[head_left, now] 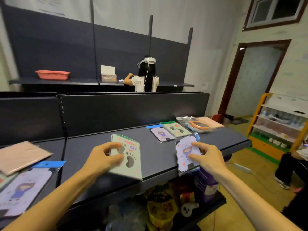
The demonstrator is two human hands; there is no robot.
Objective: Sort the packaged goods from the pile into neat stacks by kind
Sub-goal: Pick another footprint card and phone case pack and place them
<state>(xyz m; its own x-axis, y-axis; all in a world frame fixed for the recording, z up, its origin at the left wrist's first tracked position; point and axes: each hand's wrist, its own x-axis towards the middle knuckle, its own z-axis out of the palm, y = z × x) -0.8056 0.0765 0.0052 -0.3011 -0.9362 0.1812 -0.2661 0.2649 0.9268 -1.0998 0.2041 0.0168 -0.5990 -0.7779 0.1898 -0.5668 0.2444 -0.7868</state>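
My left hand [106, 155] grips a pale green packet with paw-print cutouts [130, 157] over the middle of the dark shelf [158, 152]. My right hand [206, 157] pinches a lilac packet with a cartoon figure [185, 157] at the shelf's front edge. Further back on the right lie another lilac packet [160, 134] and another green paw packet [176, 130], side by side. Beyond them sits a bagged orange ring item [200, 125] next to a pink packet [211, 122]. At the left lie a pink packet [21, 155] and a large lilac packet [25, 185].
A dark back panel [133, 110] rises behind the shelf. Goods fill the lower shelf [166, 205] under it. A person stands at the far shelving near a red basket [52, 75] and a box [108, 75]. Another person sits at the right by a yellow display rack [275, 127].
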